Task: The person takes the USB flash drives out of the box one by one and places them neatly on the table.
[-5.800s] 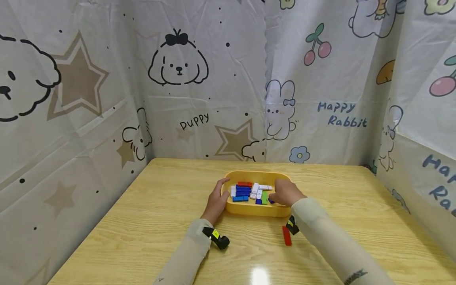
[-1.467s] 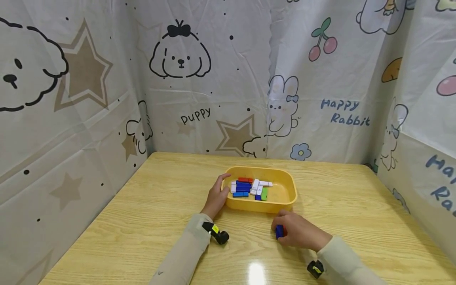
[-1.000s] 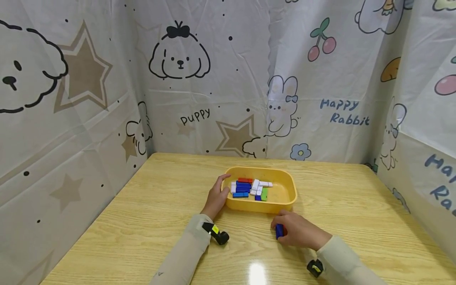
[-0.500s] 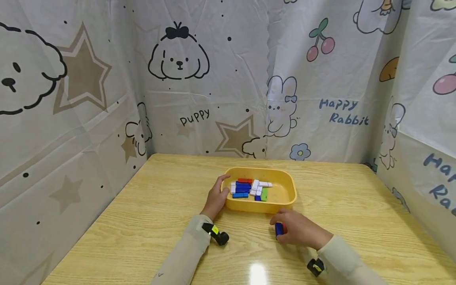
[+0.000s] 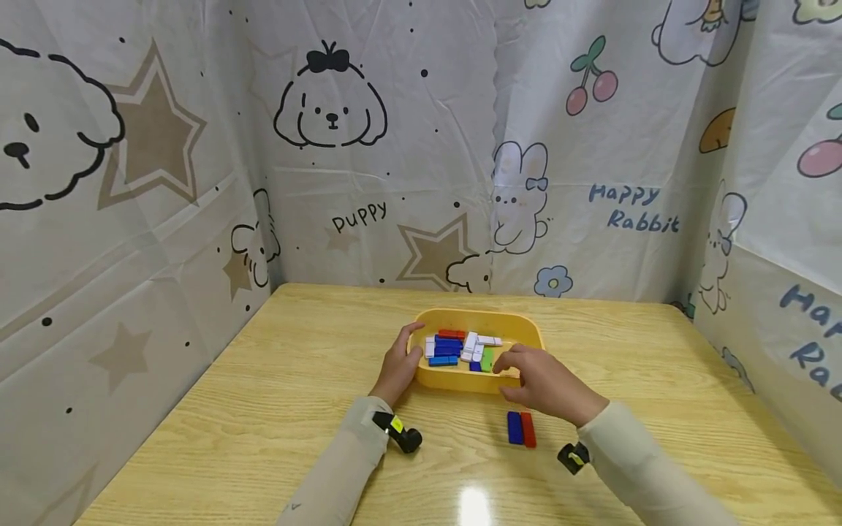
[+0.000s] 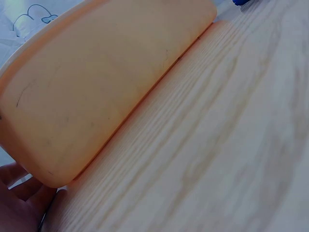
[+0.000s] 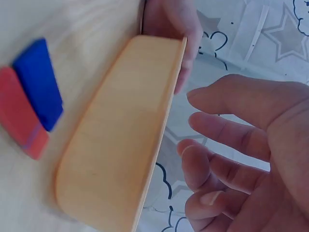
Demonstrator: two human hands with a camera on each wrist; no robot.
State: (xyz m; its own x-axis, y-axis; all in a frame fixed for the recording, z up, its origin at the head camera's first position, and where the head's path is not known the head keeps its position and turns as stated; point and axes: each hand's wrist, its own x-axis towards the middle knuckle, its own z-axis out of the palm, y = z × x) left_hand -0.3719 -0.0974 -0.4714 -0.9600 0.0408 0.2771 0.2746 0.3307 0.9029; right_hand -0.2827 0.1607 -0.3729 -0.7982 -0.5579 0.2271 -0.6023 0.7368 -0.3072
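Note:
My left hand (image 5: pixel 397 367) grips the left end of the yellow plastic bin (image 5: pixel 460 381), fingers over the rim and thumb at the near side. In the left wrist view, part of that hand shows at the bin's corner. Above the bin's near right rim hovers my right hand (image 5: pixel 549 383), its fingers loosely bent with nothing between them. On the table in front of the bin, a flat oblong blue block (image 5: pixel 515 428) lies alongside a similar red block (image 5: pixel 528 429). The right wrist view shows the blue block (image 7: pixel 39 83) and red block (image 7: pixel 20 112) side by side.
Inside the bin lie several flat blocks: a red one (image 5: pixel 452 334), dark blue ones (image 5: pixel 449 347), a lighter blue one (image 5: pixel 443 361), white ones (image 5: pixel 471 342) and a green one (image 5: pixel 487 359). Patterned curtains (image 5: pixel 368 183) surround the wooden table (image 5: pixel 316 343).
My right hand carried a blue block from the bin to the red one on the table, let go of it, and has risen back over the bin. My left hand stays on the bin.

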